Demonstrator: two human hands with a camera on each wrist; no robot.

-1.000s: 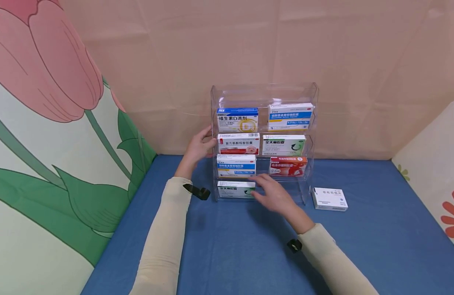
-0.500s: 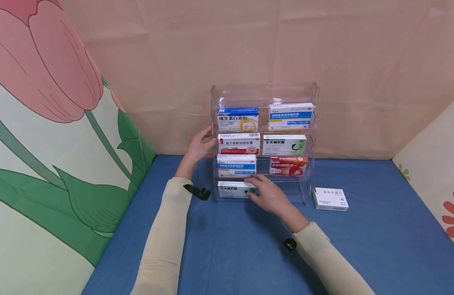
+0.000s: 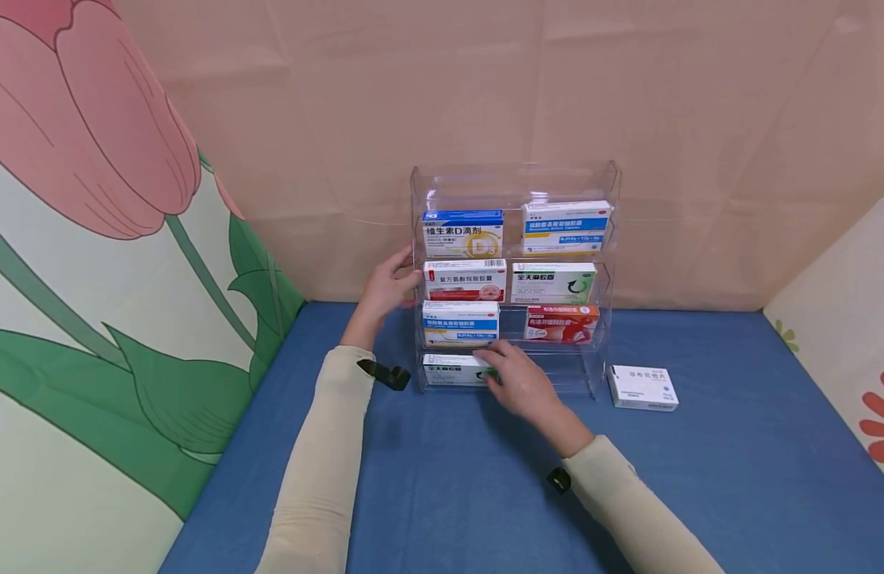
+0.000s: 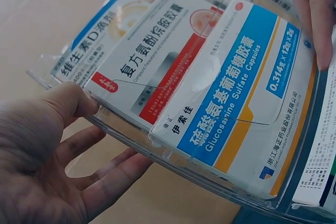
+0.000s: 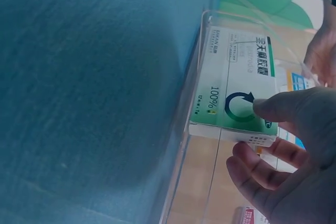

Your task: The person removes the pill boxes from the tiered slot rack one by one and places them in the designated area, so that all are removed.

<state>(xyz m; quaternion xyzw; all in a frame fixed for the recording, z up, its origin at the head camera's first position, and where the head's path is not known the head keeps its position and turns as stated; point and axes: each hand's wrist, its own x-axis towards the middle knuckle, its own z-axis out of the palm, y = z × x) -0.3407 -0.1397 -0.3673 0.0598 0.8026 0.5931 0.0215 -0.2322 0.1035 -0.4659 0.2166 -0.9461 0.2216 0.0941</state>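
A clear stepped display rack [image 3: 549,373] stands against the backdrop, with medicine boxes on its tiers. My left hand [image 3: 384,288] holds the rack's left side, its thumb at the edge [image 4: 184,174] and its fingers behind. On the lowest tier, at the left, sits a white-and-green medicine box [image 3: 449,371]. My right hand [image 3: 524,387] pinches this box's right end; in the right wrist view the thumb [image 5: 275,107] lies on its printed face and the fingers are at its end. Just above sits a blue-and-white glucosamine box [image 3: 461,323].
A white medicine box [image 3: 642,388] lies flat on the blue tablecloth [image 3: 442,478], right of the rack. Higher tiers carry a vitamin D box [image 3: 462,234], a red box [image 3: 561,324] and several others. A beige backdrop [image 3: 341,119] hangs close behind.
My right hand has shifted a little left, bringing its thumb and fingers onto the right end of the lowest white-and-green box. My left hand and the rack have stayed put.
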